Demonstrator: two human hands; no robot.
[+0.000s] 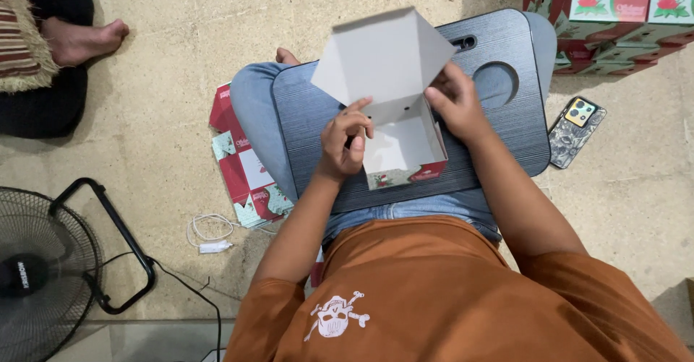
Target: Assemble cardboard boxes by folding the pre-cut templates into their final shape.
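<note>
**Holding a half-formed carton on a lap surface**

Resting on a dark lap surface (499, 127) across the person's knees is a small cardboard box (401, 141), white inside with red and green print on its outer walls. Its mouth faces up, and a large white lid flap (379, 55) stands tilted away from the body, just beyond both hands.

The left hand (345, 141) sits at the box's left wall, its fingers curled and the fingertips (359, 104) pressed on the upper edge where the flap joins the box; it is grasping that edge. The right hand (457, 103) is on the opposite side, thumb and fingers pinching the right rear corner of the box at the base of the flap. The box lies between the two hands, touching both.

Left of the left hand, on the floor, lies a stack of flat printed cartons (242, 163), partly under the knee. Further out that way are a white cable (210, 232) and a black floor fan (43, 272). To the right of the right hand, off the surface, a phone (576, 131) lies on the floor, and beyond it stands a pile of finished red and green boxes (614, 11). Another person's bare foot (83, 38) shows at the far left.
</note>
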